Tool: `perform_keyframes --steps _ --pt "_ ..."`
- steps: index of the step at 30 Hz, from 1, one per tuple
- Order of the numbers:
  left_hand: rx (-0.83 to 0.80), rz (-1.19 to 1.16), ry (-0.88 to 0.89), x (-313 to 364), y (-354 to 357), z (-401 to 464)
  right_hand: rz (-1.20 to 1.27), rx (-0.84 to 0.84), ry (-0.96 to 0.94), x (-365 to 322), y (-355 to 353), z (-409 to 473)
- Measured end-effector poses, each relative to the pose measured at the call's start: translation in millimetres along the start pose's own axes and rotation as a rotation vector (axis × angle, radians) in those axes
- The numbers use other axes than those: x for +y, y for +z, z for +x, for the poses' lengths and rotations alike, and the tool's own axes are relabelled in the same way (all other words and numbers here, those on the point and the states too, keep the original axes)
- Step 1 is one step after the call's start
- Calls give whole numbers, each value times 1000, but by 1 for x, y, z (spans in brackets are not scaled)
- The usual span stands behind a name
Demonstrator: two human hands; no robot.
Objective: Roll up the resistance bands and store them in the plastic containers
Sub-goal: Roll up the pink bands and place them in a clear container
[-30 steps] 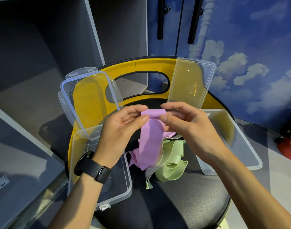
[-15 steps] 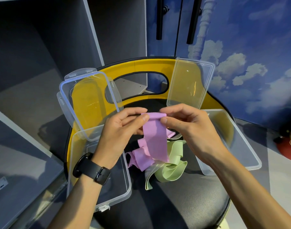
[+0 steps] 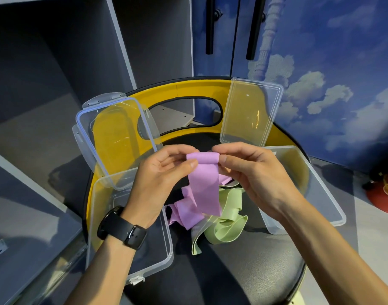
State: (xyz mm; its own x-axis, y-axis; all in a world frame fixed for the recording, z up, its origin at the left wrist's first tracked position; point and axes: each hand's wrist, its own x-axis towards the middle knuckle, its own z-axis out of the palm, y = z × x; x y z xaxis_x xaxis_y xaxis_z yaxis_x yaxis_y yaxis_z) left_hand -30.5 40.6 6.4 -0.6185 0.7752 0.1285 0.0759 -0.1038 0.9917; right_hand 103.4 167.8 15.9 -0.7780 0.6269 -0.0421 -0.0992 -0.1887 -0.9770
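A pink resistance band (image 3: 203,186) hangs from both my hands above the black seat, its top end curled into a small roll. My left hand (image 3: 162,179) pinches the roll's left side and my right hand (image 3: 252,175) pinches its right side. The band's loose tail lies crumpled on the seat beside a light green band (image 3: 223,225). A clear plastic container (image 3: 166,249) sits open at the left under my left wrist. A second clear container (image 3: 325,194) stands at the right behind my right hand.
Both containers rest on a black seat (image 3: 243,271) with a yellow curved backrest (image 3: 188,89). Their clear lids lean on it: one with clips (image 3: 113,139) at the left, one (image 3: 252,113) at the right. Grey cabinet panels stand left; a red object (image 3: 384,194) lies far right.
The top end of the pink band has been folded over into a small roll between my fingertips. More of the band has lifted off the seat. Both hands stayed in about the same place.
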Motion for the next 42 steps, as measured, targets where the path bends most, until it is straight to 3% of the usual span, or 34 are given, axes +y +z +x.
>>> perform_keyframes --steps 5,12,20,28,42 --pt "-16 2 31 -1 4 -1 20 -16 88 -1 0 -2" --pt "-61 -55 -10 -1 2 0 -18 9 19 0 0 0" --pt "18 26 -61 -3 5 1 -89 8 -26 4 -1 1" --pt "-7 -17 1 -2 0 1 -63 -24 92 3 -3 0" --pt "-32 -75 -75 -4 -3 2 0 11 52 1 -3 0"
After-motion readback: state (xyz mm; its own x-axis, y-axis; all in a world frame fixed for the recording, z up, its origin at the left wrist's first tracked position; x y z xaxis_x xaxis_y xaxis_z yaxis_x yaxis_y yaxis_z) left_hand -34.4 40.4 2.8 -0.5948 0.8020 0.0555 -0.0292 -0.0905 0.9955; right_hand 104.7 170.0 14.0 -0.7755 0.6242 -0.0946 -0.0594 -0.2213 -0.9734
